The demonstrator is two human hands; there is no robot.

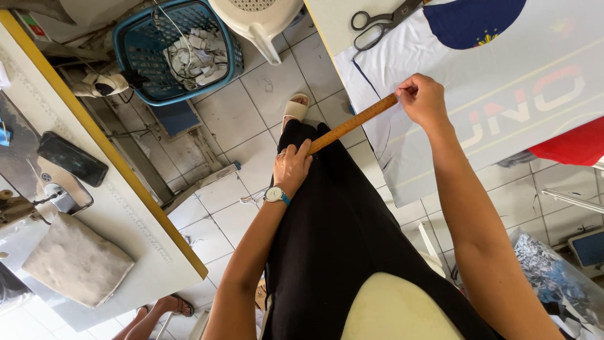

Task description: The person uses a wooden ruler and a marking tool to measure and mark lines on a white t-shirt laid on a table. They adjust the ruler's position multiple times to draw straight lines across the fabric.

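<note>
Hands held a wooden ruler (352,123) at both ends. The left hand (290,167) was at the ruler's lower end, in front of the person's black garment (333,233); its fingers were curled together against that end, with the thumb lying along the wood. This hand wore a ring, and a watch (275,194) with a blue strap sat on its wrist. The right hand (423,99) was at the ruler's upper end, fingers folded shut around the tip and pressed down onto a white cloth (503,107). The ruler ran on a slant from the edge of the white cloth down toward the black garment, its middle section off the cloth and over the tiled floor (245,132). The white cloth lay on a table beyond the ruler's upper end and carried a dark blue round patch (472,22) and pale lettering. Scissors (377,25) lay on the table above the ruler, near the cloth's far edge and well apart from both hands. A blue basket (135,47) holding white scraps stood on the floor well to the left of the ruler. A dark phone (72,159) lay on a sewing table (126,208) further left. A sandalled foot (296,107) rested on the floor just below the ruler's middle.
</note>
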